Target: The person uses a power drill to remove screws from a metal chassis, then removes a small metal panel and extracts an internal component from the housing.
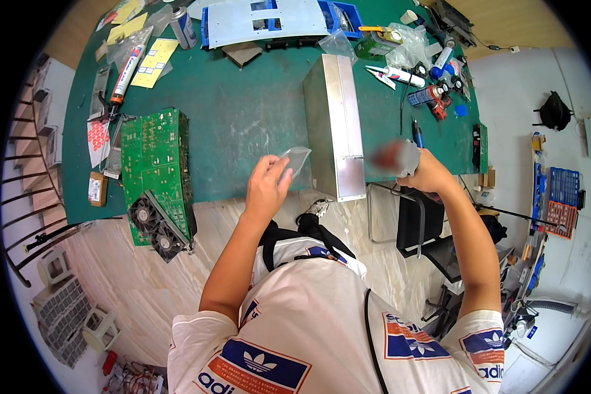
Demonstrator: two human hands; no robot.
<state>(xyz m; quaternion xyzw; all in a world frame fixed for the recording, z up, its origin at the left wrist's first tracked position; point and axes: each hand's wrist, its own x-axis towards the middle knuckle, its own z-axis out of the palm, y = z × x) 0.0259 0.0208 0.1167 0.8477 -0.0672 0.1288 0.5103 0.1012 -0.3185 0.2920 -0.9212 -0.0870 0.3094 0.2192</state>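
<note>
A long silver metal case [338, 125] stands on the green worktable, its near end at the front edge. My right hand [428, 174] is wrapped round a cordless drill [389, 158], red and grey and smeared by motion. Its thin bit points left and reaches the case's narrow face near the closer end; whether it touches a screw is too small to tell. Left of the case, my left hand [267, 186] pinches a small clear plastic bag [297, 161] between thumb and fingers. What the bag contains, if anything, cannot be made out.
On the left lies a green circuit board [152, 164] with two black fans [154, 226]. A caulking gun [126, 75], spray cans, tubes and a second red drill [438, 107] lie around. Blue bins [348, 20] stand at the back; a black chair [419, 220] is below right.
</note>
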